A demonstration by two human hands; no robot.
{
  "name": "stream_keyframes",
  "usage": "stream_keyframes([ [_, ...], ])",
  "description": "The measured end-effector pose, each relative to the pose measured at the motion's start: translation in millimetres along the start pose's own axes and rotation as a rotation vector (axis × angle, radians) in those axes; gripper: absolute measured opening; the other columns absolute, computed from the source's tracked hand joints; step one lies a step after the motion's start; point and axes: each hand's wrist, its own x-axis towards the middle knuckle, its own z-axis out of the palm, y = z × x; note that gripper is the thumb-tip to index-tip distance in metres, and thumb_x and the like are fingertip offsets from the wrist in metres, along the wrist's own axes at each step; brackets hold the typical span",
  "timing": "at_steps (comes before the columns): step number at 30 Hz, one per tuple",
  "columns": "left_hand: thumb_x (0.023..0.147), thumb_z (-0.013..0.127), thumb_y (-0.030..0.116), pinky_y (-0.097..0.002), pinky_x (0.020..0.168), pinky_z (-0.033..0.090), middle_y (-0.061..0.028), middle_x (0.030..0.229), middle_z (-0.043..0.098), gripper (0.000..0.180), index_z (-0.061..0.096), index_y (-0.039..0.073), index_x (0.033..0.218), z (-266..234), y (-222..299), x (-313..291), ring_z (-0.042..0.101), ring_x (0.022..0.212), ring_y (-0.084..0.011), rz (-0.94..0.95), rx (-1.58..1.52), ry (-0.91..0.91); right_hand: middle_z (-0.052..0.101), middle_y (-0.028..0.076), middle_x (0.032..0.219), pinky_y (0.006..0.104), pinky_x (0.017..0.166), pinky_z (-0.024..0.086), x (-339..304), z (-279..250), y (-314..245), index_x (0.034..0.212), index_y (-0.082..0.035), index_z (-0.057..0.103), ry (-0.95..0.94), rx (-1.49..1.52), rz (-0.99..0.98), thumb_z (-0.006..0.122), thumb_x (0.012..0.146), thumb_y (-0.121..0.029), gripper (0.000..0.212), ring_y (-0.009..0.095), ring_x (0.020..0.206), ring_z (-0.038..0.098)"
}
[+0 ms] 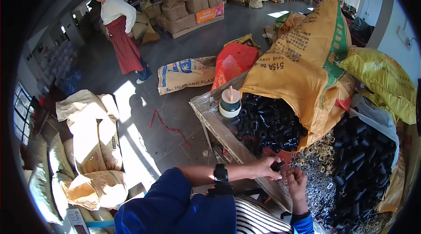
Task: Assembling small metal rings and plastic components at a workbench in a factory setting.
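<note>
My left hand reaches over the edge of the wooden table, its fingers closed on a small black plastic part. Close beside it, my right hand is held in a pinch; whatever sits between its fingertips is too small to make out. Just beyond the hands, a heap of black plastic fittings spills from the mouth of a big orange woven sack. To the right lie small silvery metal pieces, brass-coloured pieces and a pile of larger black cylindrical parts.
A dark green and white jar with a pink lid stands at the table's corner. Filled sacks crowd the left side. A red cord lies on the floor. Farther off, a person stands near stacked cartons.
</note>
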Motion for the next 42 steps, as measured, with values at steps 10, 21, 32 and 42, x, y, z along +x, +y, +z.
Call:
stream_keyframes([
  [10, 0.066, 0.065, 0.011, -0.0257, 0.047, 0.042, -0.0101, 0.061, 0.054, 0.03, 0.05, -0.002, 0.088, 43, -12, 26, 0.054, 0.051, -0.0136, 0.15, 0.454, 0.017, 0.041, -0.004, 0.05, 0.017, 0.038, 0.026, -27, -22, -3, 0.068, -0.006, 0.046, 0.016, 0.601, 0.403, 0.05, 0.082, -0.013, 0.017, 0.003, 0.041, 0.034],
  [21, 0.067, 0.062, 0.009, -0.0309, 0.056, 0.042, -0.0115, 0.067, 0.055, 0.019, 0.051, 0.001, 0.081, 43, -12, 27, 0.056, 0.062, -0.0231, 0.499, 0.727, 0.101, 0.039, -0.003, 0.048, 0.0179, 0.037, 0.024, -24, -19, -4, 0.07, -0.006, 0.046, 0.026, 0.641, 0.413, 0.048, 0.084, -0.016, 0.017, 0.004, 0.04, 0.032],
  [32, 0.067, 0.061, 0.012, -0.0339, 0.054, 0.041, -0.0137, 0.061, 0.053, 0.017, 0.05, 0.001, 0.075, 36, -18, 36, 0.054, 0.059, -0.0273, 0.562, 0.755, 0.049, 0.04, -0.002, 0.05, 0.0183, 0.038, 0.025, -26, -22, -1, 0.074, -0.004, 0.048, 0.013, 0.688, 0.425, 0.048, 0.084, -0.017, 0.016, 0.005, 0.041, 0.033],
  [42, 0.071, 0.059, 0.018, -0.0318, 0.054, 0.042, -0.0159, 0.062, 0.054, 0.024, 0.052, -0.004, 0.077, 37, -27, 39, 0.056, 0.057, -0.0225, 0.542, 0.73, 0.126, 0.044, -0.001, 0.053, 0.0177, 0.039, 0.027, -32, -22, 3, 0.074, -0.003, 0.049, 0.017, 0.679, 0.405, 0.047, 0.084, -0.014, 0.015, 0.005, 0.042, 0.034],
])
